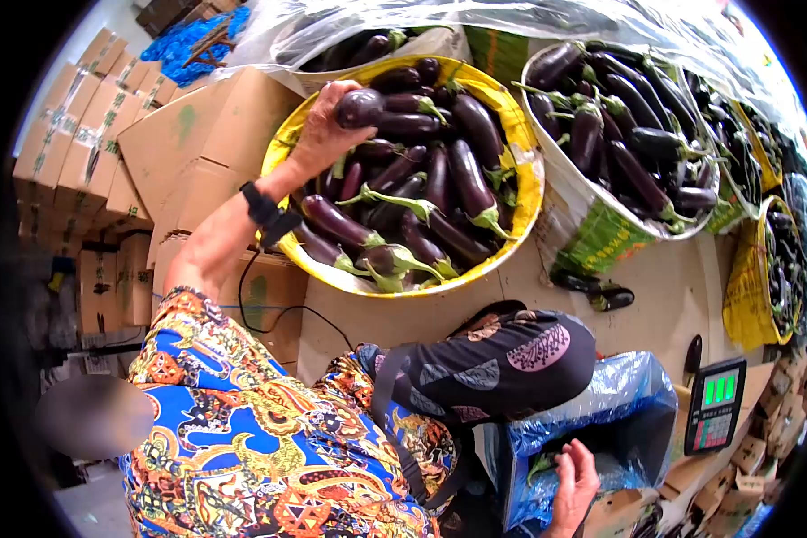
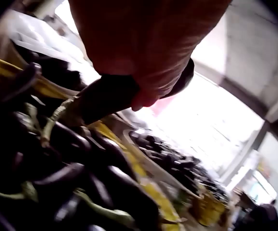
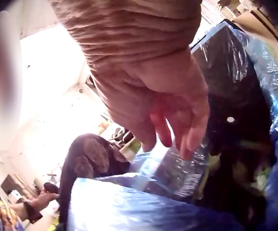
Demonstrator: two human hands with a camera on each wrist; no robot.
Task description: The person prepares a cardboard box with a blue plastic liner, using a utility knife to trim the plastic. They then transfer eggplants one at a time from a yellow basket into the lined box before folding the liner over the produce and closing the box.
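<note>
From my distant seat I am watching the left hand (image 1: 318, 134), which is gripping one dark eggplant (image 1: 360, 108), the fingers curling round its body. This eggplant is staying above the left part of a round container with a yellow rim (image 1: 536, 193), where many other eggplants (image 1: 439, 179) are lying in a heap with green stems. In the left wrist view, its stem end is pointing down toward the heap, but I cannot tell whether it is touching it. A black wristband (image 1: 264, 211) is circling the left wrist. The right hand (image 1: 576, 489) is released, its fingers bending loosely over the mouth of a box with blue plastic lining (image 1: 592, 390). Inside this box I am seeing some green stem parts, while the dark interior is hiding the rest from me. Just beside the box, a scale panel (image 1: 715, 408) is showing green lit digits, too small for me to read. To the right of the yellow rim, a white sack (image 1: 547, 238) is holding more eggplants, and a few loose eggplants (image 1: 611, 298) are lying on the floor near its base. Cardboard cartons (image 1: 76, 134) are standing at the far left of the head view.
</note>
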